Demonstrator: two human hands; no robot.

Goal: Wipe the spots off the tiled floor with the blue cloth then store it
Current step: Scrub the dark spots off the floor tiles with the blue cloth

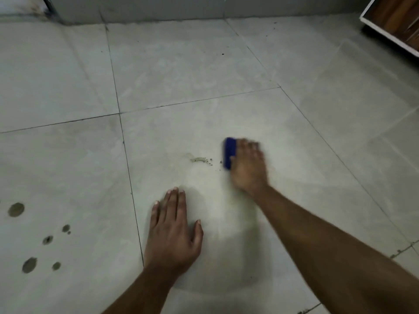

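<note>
Right hand (247, 168) pressed flat on cloth (229, 152), smear (198, 159) just left of it, long axis sideways; left hand (173, 230) spread flat, empty, nearer the body.

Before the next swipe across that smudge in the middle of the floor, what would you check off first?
1. Blue cloth under the right hand: ok, pressed on the floor.
2. Left hand braced flat on the tiled floor, clear of the wiping path: ok.
3. Central smudge just left of the cloth: not ok, unwiped.
4. Round dark spots at far left: not ok, untouched.
5. Firmness of the grip: cannot tell, the hand is blurred.
</note>
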